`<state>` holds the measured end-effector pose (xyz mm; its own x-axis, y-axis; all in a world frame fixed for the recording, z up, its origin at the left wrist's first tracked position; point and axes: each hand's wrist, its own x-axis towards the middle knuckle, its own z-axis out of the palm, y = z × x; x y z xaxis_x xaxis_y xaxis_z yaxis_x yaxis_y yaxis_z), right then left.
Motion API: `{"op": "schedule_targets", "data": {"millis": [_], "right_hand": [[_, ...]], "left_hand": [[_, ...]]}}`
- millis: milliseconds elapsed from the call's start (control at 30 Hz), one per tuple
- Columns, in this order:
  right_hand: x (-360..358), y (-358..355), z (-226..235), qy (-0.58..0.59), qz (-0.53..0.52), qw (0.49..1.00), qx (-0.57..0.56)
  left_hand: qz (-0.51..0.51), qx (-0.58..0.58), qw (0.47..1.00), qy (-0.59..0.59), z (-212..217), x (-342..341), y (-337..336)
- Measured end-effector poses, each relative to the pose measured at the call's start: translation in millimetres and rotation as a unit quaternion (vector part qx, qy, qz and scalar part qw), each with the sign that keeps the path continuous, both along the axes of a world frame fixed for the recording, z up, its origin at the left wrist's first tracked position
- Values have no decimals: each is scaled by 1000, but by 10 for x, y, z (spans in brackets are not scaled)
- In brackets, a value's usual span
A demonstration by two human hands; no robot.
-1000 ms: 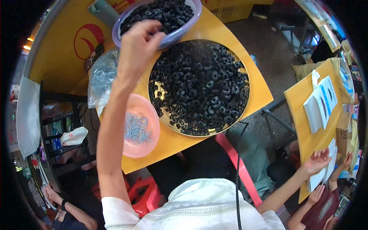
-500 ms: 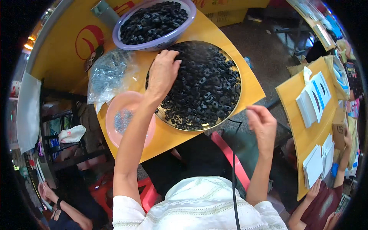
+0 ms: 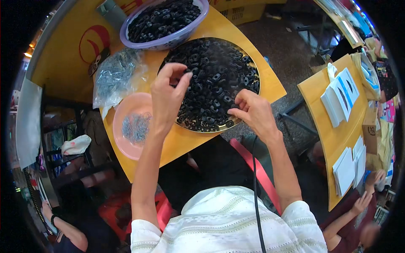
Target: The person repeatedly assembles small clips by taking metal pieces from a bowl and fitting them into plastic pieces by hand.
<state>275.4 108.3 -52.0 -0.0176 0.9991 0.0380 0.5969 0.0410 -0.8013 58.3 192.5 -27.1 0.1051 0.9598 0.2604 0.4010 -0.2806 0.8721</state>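
Note:
A round gold-rimmed tray (image 3: 258, 80) holds a spread of small black pieces with holes (image 3: 215, 84). Over its left side is my left hand (image 3: 168, 92), thumb and forefinger curled toward each other in a pinch; what is between them, if anything, is too dark to make out. My right hand (image 3: 257, 111) is at the tray's lower right, thumb and fingers bent together just over the black pieces. Whatever its fingertips hold blends into the dark heap. Left of my left wrist stands a pink bowl (image 3: 120, 139) with thin silvery metal bits (image 3: 136, 127).
A lavender basin (image 3: 177, 40) heaped with black pieces stands beyond the tray. A clear plastic bag (image 3: 116, 78) lies at the yellow table's left. A black cable (image 3: 255, 185) runs down before me. Another table (image 3: 316, 105) at right carries white cards; co-workers' hands (image 3: 362, 202) show nearby.
My right hand has come in from beside the table to the tray's lower right edge. My left hand has drawn back slightly, its thumb and forefinger now visible in a pinch.

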Motion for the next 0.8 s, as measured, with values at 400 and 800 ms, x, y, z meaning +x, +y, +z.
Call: {"op": "schedule_targets", "data": {"millis": [400,800], "right_hand": [[-62,0,62,51,14,998,-32],[-27,-91,56,37,-5,999,-17]], "left_hand": [[-75,-186,854,-479,6,-103,-1037],[-77,-167,809,-559,-5,-307,-1360]]}}
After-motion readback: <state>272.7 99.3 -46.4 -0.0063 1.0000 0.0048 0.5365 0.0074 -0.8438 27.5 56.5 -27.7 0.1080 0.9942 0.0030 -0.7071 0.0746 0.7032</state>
